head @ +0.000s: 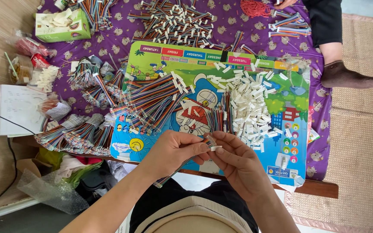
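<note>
Left hand [175,149] pinching multicoloured ribbon cable [182,164] at frame centre; right hand [236,164] at 3 o'clock of it, fingertips gripping white connector [215,148]. Loose connector pile [249,105] at 12 o'clock, on cartoon board [290,142].

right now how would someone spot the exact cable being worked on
Start at the bright cartoon board on the low table. At its near edge both hands meet: the left hand pinches a rainbow ribbon cable, the right hand holds its white plug. It alone is lifted off the piles.

Cable pile [152,103] lies left of connector heap [249,108] on the board [290,168] — tissue box [61,26] far left, apparently.
</note>
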